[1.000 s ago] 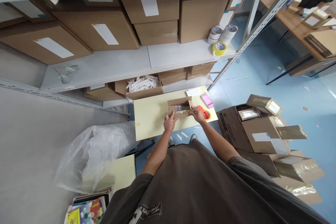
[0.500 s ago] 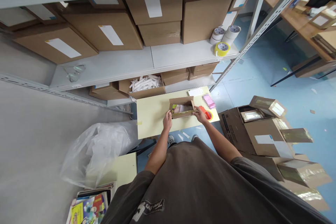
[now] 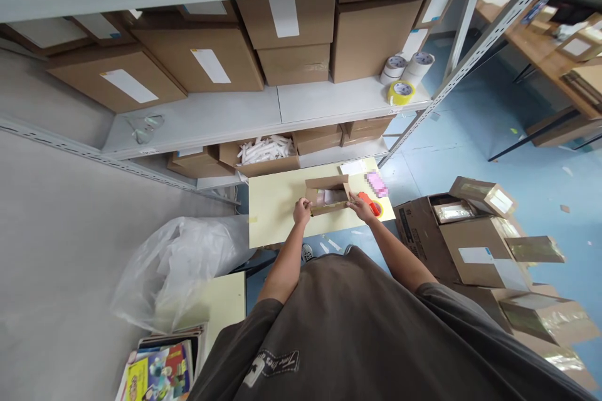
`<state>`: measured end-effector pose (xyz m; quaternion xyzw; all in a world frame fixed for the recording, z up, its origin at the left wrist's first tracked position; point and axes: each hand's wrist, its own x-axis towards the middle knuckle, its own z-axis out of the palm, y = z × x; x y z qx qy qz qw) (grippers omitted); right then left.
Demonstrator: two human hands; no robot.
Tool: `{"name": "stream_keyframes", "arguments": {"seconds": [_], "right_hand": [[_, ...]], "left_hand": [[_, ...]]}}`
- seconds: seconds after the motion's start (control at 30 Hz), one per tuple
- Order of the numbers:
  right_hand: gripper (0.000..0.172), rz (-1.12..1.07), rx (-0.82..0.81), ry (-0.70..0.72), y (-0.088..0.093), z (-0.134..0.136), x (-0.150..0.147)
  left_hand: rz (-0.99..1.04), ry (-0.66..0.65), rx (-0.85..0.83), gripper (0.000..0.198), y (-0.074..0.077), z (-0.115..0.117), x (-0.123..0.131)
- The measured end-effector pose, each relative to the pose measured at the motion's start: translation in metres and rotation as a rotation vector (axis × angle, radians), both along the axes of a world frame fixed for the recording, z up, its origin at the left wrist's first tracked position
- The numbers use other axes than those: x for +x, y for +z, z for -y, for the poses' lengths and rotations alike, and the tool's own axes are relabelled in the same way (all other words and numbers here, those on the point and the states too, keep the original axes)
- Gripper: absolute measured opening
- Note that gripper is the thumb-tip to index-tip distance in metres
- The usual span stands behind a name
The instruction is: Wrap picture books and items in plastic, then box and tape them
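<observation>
A small open cardboard box (image 3: 330,207) lies on the pale yellow tabletop (image 3: 275,200), with a pale, plastic-looking item (image 3: 324,197) inside that I cannot make out clearly. My left hand (image 3: 302,210) is closed at the box's near left corner, thumb and fingers drawn together on its edge. At the near right corner, my right hand (image 3: 360,208) grips the wall and flap. Just beyond that hand sits a red tape dispenser (image 3: 369,203) with a tape roll. A white paper (image 3: 352,167) and a blurred-out pink object (image 3: 376,183) lie further back.
Shelving (image 3: 211,113) ahead carries large cartons, several tape rolls (image 3: 401,93) and an open carton of white pieces (image 3: 266,150). Stacked cardboard boxes (image 3: 475,232) stand on the floor to the right. Left are a clear plastic bag (image 3: 188,257) and magazines (image 3: 160,373).
The yellow-green patch at the left inside the box no longer shows. My left hand's fingers have drawn together at the corner. My right hand keeps its place, and the view has shifted slightly.
</observation>
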<state>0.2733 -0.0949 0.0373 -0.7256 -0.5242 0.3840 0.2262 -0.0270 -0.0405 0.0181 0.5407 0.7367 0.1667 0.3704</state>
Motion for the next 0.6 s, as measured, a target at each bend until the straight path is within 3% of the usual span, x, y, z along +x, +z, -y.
{"name": "stream_keyframes", "arguments": {"seconds": [0.1,0.2,0.3,0.4,0.6], "right_hand": [[0.077,-0.101,0.049,0.045,-0.01,-0.002,0.002],[0.072,-0.135,0.031,0.006,-0.019,-0.006,0.0],[0.066,-0.132,0.002,-0.055,-0.026,-0.012,-0.006],[0.063,-0.09,0.008,-0.106,-0.031,-0.016,-0.015],[0.053,0.024,0.012,-0.135,-0.036,-0.021,-0.025]], "left_hand": [[0.019,0.012,0.001,0.013,-0.003,0.005,-0.001],[0.132,-0.006,0.041,0.024,-0.005,0.013,-0.006],[0.202,-0.123,0.09,0.03,-0.006,0.026,-0.009],[0.095,-0.211,0.1,0.045,-0.007,0.038,-0.006],[-0.06,-0.105,0.021,0.067,-0.011,0.046,0.009]]}}
